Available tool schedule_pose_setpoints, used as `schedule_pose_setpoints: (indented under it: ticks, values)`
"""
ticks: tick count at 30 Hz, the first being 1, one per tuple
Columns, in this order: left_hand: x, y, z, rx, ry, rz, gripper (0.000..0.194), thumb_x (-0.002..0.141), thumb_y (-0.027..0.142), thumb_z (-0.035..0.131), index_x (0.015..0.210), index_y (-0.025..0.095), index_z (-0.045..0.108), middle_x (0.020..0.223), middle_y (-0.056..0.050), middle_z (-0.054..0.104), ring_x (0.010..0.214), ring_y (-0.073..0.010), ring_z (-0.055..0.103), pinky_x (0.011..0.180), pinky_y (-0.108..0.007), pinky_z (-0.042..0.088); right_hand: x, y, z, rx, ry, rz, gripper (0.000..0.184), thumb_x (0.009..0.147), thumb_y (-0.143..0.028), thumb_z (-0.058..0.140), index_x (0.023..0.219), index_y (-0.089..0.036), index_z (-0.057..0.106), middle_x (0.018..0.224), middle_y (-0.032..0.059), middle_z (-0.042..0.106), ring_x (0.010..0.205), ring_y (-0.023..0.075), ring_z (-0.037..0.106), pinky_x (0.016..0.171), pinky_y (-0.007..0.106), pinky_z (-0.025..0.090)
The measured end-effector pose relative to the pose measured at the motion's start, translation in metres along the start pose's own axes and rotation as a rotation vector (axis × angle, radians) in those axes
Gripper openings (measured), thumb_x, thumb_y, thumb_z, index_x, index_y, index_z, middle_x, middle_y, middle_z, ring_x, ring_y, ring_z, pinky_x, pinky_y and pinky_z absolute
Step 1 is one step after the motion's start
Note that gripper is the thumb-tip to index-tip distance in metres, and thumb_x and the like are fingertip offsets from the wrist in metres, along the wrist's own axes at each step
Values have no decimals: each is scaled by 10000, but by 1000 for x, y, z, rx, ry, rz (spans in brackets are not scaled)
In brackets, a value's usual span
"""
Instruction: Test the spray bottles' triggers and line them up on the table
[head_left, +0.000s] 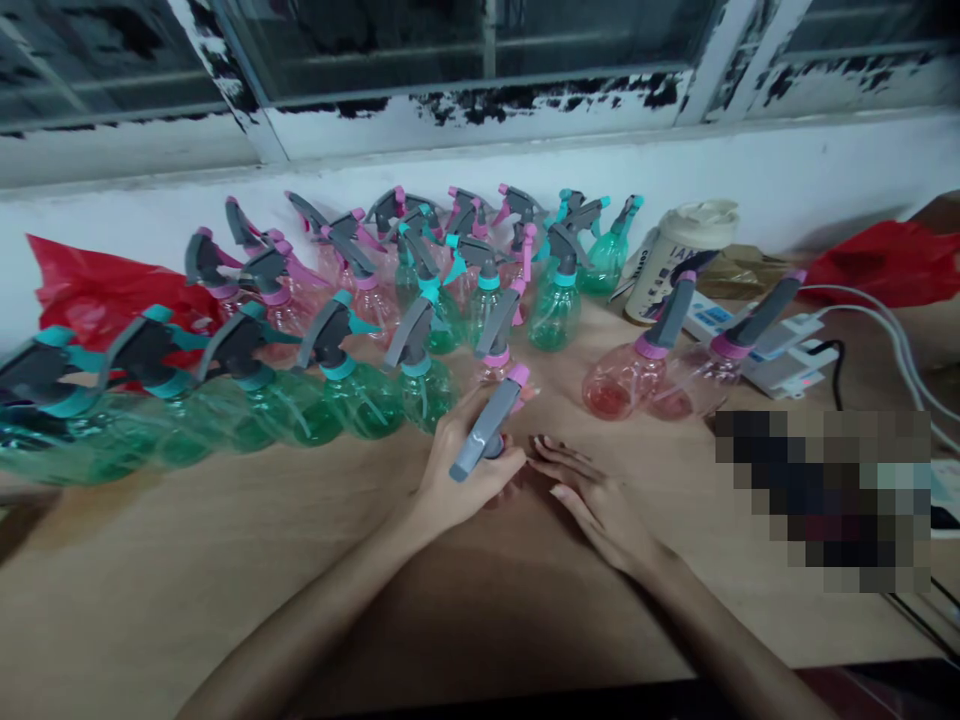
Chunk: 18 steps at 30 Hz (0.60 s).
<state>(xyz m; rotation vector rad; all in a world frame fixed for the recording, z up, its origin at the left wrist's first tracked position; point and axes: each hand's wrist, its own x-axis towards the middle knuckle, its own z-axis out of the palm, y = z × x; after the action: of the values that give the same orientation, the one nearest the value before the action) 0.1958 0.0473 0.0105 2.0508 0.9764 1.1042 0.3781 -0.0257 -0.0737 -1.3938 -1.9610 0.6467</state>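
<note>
My left hand (454,465) is closed around the neck of a pink spray bottle (486,428) with a grey and pink spray head. Most of that bottle's body is hidden under the hand, just above the table. Palm down, my right hand (604,500) lies on the table beside it, its fingers stretched toward the bottle. Another pink spray bottle (496,340) stands right behind my left hand. To the left runs a row of green spray bottles (367,400) with grey and turquoise heads. Two more pink spray bottles (619,380) stand to the right.
Several pink and green spray bottles (367,305) crowd the back by the wall. A white cup (679,260) with a lid stands behind a power strip (787,355) with cables. Red plastic bags (112,290) lie at both sides. A blurred-out patch (832,490) covers the right.
</note>
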Motion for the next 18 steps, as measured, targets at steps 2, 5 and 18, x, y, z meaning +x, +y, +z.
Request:
schedule_pose_setpoints:
  ticks: [2, 5, 18]
  values:
    - [1, 2, -2, 14, -14, 49, 421, 653, 67, 502, 1008, 245, 640, 729, 11, 620, 631, -162, 597, 588, -286, 503, 0, 0, 0, 5, 0, 2, 469, 970, -437, 317, 1265, -174, 571, 1383, 121, 508, 1332, 239, 399, 1100, 526, 317]
    - [3, 6, -6, -6, -55, 125, 244, 658, 86, 494, 807, 230, 623, 717, 11, 604, 648, -158, 580, 633, -296, 495, 0, -1, -1, 5, -3, 5, 458, 967, -442, 325, 1257, -195, 578, 1381, 115, 511, 1334, 241, 396, 1101, 539, 308]
    - [3, 9, -10, -66, -24, 111, 122, 686, 118, 509, 731, 210, 577, 685, 22, 577, 628, -142, 554, 611, -276, 471, 1, 0, 0, 18, 18, 11, 411, 964, -408, 361, 1241, -215, 594, 1355, 97, 541, 1317, 241, 422, 1098, 534, 317]
